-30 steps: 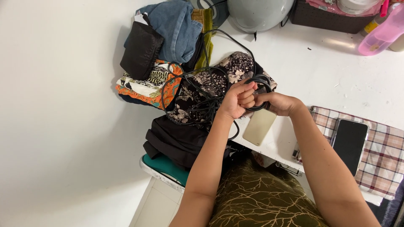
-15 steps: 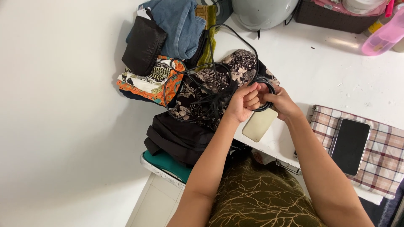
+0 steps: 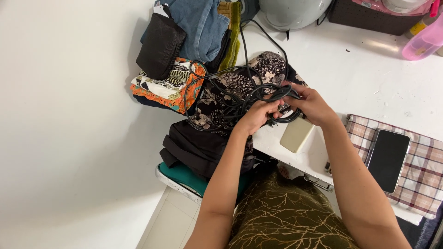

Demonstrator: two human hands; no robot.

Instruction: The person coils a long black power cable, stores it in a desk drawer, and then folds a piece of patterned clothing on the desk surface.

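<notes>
grey helmet (image 3: 295, 11) cut by top edge, cable (image 3: 240, 87) end hidden under hands, pink bottle (image 3: 422, 41) cropped right

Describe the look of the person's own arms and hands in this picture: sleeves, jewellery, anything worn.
Both forearms are bare to the elbow: no sleeves show. The left hand and right hand wear no gloves, and no watch, bracelet or ring can be made out. Below the arms lies dark olive clothing with a golden branching pattern.
</notes>
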